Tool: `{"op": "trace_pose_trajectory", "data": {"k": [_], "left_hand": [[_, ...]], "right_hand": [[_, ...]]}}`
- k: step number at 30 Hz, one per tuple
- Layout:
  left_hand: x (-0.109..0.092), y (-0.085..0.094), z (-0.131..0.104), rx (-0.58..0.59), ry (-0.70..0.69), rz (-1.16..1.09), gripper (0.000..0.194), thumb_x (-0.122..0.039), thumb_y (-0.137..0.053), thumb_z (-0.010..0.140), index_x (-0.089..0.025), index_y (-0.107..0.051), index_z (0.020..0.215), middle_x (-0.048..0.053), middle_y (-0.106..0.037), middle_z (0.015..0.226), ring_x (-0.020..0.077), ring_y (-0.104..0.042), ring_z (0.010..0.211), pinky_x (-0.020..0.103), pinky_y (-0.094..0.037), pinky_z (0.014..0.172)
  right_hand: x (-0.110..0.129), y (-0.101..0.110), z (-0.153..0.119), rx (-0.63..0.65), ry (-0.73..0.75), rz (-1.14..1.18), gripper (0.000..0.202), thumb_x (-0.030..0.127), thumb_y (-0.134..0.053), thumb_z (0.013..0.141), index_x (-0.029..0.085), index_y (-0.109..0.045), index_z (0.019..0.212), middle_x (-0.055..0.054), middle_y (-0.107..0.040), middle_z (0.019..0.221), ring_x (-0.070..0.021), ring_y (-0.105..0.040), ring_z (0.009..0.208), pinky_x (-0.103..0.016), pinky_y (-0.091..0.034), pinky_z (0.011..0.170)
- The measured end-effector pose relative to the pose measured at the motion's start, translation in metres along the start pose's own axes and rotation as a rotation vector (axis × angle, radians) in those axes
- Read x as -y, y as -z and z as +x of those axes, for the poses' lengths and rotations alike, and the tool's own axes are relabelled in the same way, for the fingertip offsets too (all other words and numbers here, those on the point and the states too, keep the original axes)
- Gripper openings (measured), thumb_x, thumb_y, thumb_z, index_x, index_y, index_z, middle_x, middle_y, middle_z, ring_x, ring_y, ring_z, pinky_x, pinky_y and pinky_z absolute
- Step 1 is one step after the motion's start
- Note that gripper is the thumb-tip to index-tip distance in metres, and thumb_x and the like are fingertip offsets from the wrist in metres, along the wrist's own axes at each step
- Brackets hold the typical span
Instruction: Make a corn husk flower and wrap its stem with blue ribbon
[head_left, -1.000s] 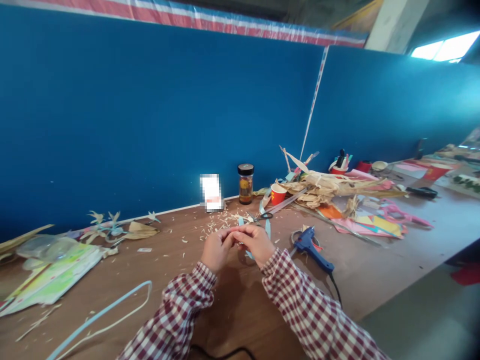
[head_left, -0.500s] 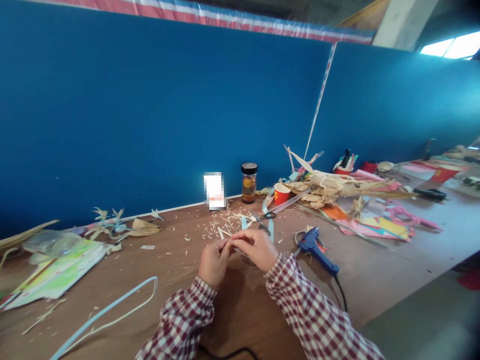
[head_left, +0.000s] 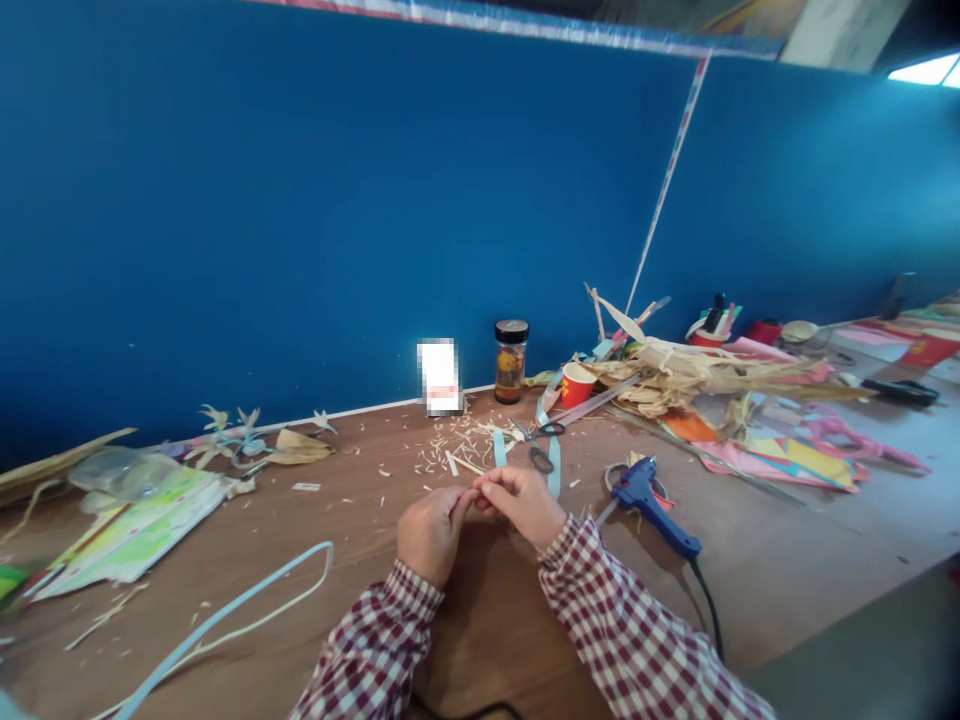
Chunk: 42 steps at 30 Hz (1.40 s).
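My left hand (head_left: 435,532) and my right hand (head_left: 525,508) meet fingertip to fingertip above the brown table (head_left: 360,590). Both are closed in a pinch. Whatever lies between the fingers is too small and covered to make out. Just beyond them, pale shavings (head_left: 465,440) are scattered over the wood. A pair of scissors (head_left: 541,440) with dark handles lies past my right hand, by light blue ribbon (head_left: 555,470). To the right of that hand rests a blue glue gun (head_left: 649,505) with a black cord.
A dark-lidded jar (head_left: 511,365) and a red paper cup (head_left: 577,386) stand near the blue partition (head_left: 375,200). Dried corn husks (head_left: 675,375), coloured paper and pink scissors (head_left: 862,440) crowd the right. A bent light blue strip (head_left: 232,607) and a painted sheet (head_left: 142,540) lie left.
The camera view has turned slightly left, so the table items appear further right. My hands stay pinched together, with the fingertips a little closer in.
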<state>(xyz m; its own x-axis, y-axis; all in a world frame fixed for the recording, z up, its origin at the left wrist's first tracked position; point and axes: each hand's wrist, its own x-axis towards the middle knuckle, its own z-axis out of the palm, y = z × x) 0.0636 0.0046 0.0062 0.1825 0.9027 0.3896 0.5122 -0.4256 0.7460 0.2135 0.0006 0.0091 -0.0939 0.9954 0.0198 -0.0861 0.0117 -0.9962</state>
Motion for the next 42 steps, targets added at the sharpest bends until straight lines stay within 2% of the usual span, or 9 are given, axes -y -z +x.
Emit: {"op": "trace_pose_trajectory", "data": {"k": [4,7,14,23,29,32,35,39,42], "left_hand": [[0.001,0.001,-0.003,-0.053,0.063,-0.135,0.013,-0.031,-0.066,0.067,-0.026,-0.072,0.078,0.008,-0.069,0.08,0.0208,-0.059,0.077,0.024,-0.042,0.069],[-0.001,-0.001,-0.001,0.015,0.083,-0.2,0.015,-0.033,-0.063,0.07,-0.025,-0.072,0.079,0.007,-0.069,0.085,0.0206,-0.059,0.082,0.026,-0.042,0.077],[-0.006,-0.009,0.006,0.178,0.636,-0.989,0.029,-0.038,-0.053,0.078,-0.016,-0.066,0.091,0.009,-0.069,0.09,0.0193,-0.063,0.083,0.033,-0.049,0.076],[-0.014,-0.01,0.0,0.287,0.656,-1.241,0.028,-0.037,-0.057,0.077,-0.012,-0.065,0.087,0.013,-0.068,0.094,0.0226,-0.062,0.091,0.034,-0.048,0.079],[-0.016,-0.005,0.0,0.368,0.763,-1.236,0.037,-0.042,-0.047,0.082,-0.011,-0.063,0.094,0.017,-0.065,0.1,0.0223,-0.063,0.09,0.033,-0.05,0.075],[-0.011,0.001,0.003,0.253,0.775,-1.224,0.034,-0.035,-0.044,0.084,-0.012,-0.06,0.103,0.016,-0.063,0.107,0.02,-0.064,0.087,0.028,-0.051,0.068],[-0.001,0.009,0.007,-0.019,0.798,-1.212,0.026,-0.024,-0.046,0.083,-0.015,-0.058,0.104,0.011,-0.064,0.104,0.0136,-0.065,0.077,0.022,-0.052,0.061],[0.012,0.014,0.013,-0.359,0.812,-1.107,0.02,-0.018,-0.05,0.08,-0.015,-0.058,0.098,0.006,-0.066,0.085,0.0074,-0.061,0.058,0.017,-0.049,0.051],[0.018,0.013,0.015,-0.442,0.746,-1.016,0.018,-0.02,-0.051,0.079,-0.015,-0.058,0.094,0.005,-0.064,0.078,0.007,-0.059,0.054,0.018,-0.047,0.048]], "right_hand": [[-0.003,-0.001,-0.001,-0.016,-0.056,0.039,0.011,0.029,-0.065,0.065,0.019,-0.064,0.071,-0.001,-0.066,0.067,-0.0137,-0.059,0.06,-0.029,-0.049,0.059],[-0.003,0.001,0.001,-0.028,-0.153,0.14,0.012,0.029,-0.064,0.064,0.018,-0.061,0.066,0.0,-0.064,0.063,-0.0126,-0.058,0.057,-0.029,-0.049,0.057],[0.006,-0.001,-0.001,-0.162,0.074,0.007,0.013,0.032,-0.062,0.07,0.019,-0.063,0.074,-0.001,-0.064,0.063,-0.0149,-0.058,0.059,-0.03,-0.048,0.06],[0.006,-0.011,-0.01,-0.113,0.364,-0.583,0.018,0.023,-0.06,0.072,0.025,-0.065,0.089,-0.004,-0.059,0.087,-0.0174,-0.055,0.074,-0.031,-0.045,0.067],[0.004,0.0,0.0,-0.269,0.319,-0.458,0.016,0.032,-0.053,0.078,0.023,-0.064,0.071,-0.002,-0.06,0.071,-0.0169,-0.054,0.067,-0.029,-0.042,0.062],[0.003,0.012,0.007,-0.415,0.152,-0.231,0.022,0.04,-0.054,0.075,0.02,-0.059,0.069,0.001,-0.052,0.053,-0.0122,-0.045,0.047,-0.025,-0.036,0.045],[0.003,0.026,0.015,-0.529,0.053,0.041,0.025,0.043,-0.055,0.073,0.018,-0.056,0.071,0.003,-0.05,0.052,-0.0077,-0.036,0.038,-0.021,-0.026,0.035],[0.011,0.037,0.016,-0.624,0.04,0.203,0.026,0.041,-0.056,0.071,0.015,-0.059,0.077,-0.002,-0.059,0.063,-0.0081,-0.046,0.043,-0.02,-0.033,0.036],[0.025,0.04,0.008,-0.543,0.021,0.141,0.031,0.04,-0.059,0.069,0.014,-0.063,0.084,-0.007,-0.066,0.077,-0.0138,-0.059,0.059,-0.021,-0.042,0.043]]}}
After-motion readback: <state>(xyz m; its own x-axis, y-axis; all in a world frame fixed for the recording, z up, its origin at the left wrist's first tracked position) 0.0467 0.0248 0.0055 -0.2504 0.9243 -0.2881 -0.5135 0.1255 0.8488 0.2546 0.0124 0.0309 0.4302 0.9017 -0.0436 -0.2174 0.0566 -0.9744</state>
